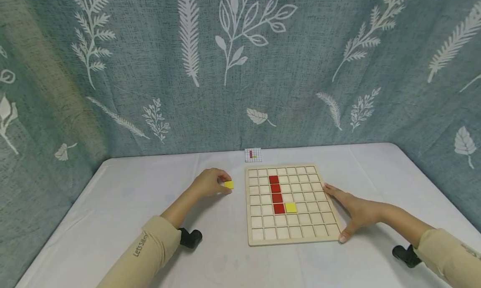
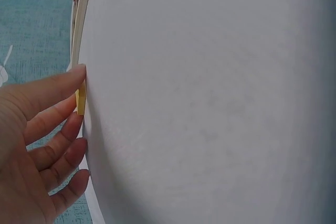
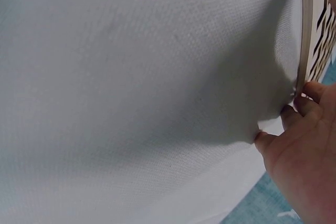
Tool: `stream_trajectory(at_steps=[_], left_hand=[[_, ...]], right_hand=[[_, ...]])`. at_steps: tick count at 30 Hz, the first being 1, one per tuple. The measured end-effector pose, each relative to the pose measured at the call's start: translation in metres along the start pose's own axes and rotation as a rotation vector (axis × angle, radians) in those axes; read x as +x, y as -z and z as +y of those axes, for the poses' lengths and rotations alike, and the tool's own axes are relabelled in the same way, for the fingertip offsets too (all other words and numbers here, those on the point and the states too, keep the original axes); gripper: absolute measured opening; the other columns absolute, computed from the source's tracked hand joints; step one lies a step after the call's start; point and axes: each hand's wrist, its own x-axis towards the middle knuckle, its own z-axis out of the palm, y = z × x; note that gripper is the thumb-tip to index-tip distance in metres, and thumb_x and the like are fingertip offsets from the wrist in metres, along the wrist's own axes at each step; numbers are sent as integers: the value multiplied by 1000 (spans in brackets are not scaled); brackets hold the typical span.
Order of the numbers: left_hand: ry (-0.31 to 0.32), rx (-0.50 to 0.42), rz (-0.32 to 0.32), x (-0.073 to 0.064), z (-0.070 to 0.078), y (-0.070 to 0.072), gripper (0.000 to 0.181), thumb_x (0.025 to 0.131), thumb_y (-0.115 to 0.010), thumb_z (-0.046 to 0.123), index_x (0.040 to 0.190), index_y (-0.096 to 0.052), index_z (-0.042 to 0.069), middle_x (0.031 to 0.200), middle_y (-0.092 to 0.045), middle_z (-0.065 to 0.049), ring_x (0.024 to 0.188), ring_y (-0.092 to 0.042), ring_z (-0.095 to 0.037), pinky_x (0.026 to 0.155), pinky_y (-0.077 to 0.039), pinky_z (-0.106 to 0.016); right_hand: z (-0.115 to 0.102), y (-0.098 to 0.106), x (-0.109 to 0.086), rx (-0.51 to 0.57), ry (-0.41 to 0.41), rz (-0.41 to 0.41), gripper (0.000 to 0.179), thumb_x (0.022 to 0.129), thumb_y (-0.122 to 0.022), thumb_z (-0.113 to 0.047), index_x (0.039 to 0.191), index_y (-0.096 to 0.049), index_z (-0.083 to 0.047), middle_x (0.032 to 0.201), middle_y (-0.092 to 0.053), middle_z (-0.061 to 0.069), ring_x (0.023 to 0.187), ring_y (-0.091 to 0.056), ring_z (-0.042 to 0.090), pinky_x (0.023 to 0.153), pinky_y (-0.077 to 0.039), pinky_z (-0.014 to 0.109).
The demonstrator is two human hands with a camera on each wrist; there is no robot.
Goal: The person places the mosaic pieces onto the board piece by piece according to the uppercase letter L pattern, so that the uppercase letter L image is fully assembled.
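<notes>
Between thumb and fingers, my left hand (image 1: 209,183) pinches a small yellow square tile (image 1: 229,184), held just left of a wooden grid board (image 1: 249,221). In the left wrist view the tile (image 2: 81,101) shows edge-on between the fingertips. Several red tiles (image 1: 276,188) form a column on the board. One yellow tile (image 1: 291,208) lies right beside the lowest red one. Spread wide, my right hand (image 1: 358,210) touches the board's right edge, with the thumb by the near corner. The right wrist view shows fingertips against the board's side (image 3: 306,35).
A small printed card (image 1: 253,155) with a grid and coloured squares lies behind the board. The white-covered table (image 1: 131,183) ends at a teal leaf-patterned curtain (image 1: 210,112). Black wrist devices (image 1: 191,238) sit at both cuffs.
</notes>
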Motion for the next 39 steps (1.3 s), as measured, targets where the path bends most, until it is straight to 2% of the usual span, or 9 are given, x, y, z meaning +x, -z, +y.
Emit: stream_trajectory(at_steps=[10,15,20,23,33,39], left_hand=[[-29,4,12,-1,-1,0,29,74,-78,24,98,-69,11,96,-65,-2,89,-57,-19,80,-46,-38],[-18,16,33,-1,0,-1,27,73,-78,26,96,-69,15,96,-66,1,89,-58,-17,79,-46,-37],[-31,35,93,-1,3,-2,26,72,-79,27,94,-68,18,92,-65,4,82,-58,-13,69,-46,-32],[-40,37,108,-1,6,-1,27,71,-80,27,93,-68,18,89,-64,4,76,-57,-12,63,-44,-29],[-94,112,70,-6,22,0,27,71,-78,33,94,-70,22,87,-64,5,81,-57,-14,66,-45,-31],[-108,98,29,-10,38,-3,26,71,-78,33,94,-71,22,88,-64,6,80,-57,-13,62,-44,-28]], right_hand=[[0,-1,0,-4,-3,6,130,54,-86,-41,145,-3,3,150,1,29,133,-3,52,102,-13,65],[1,-1,0,2,1,4,130,54,-86,-40,145,-3,3,150,2,28,133,-2,52,102,-12,65],[2,-1,0,1,6,4,130,55,-86,-40,145,-3,3,150,2,29,133,-2,52,102,-12,65],[1,0,-1,0,7,4,130,55,-86,-40,145,-3,3,150,2,29,133,-2,52,101,-12,66],[0,-1,-1,7,18,4,130,55,-86,-40,144,-3,5,149,1,30,133,-2,53,101,-11,66],[-1,0,0,-8,7,3,130,53,-85,-42,144,-4,5,149,0,30,133,-3,52,102,-12,65]])
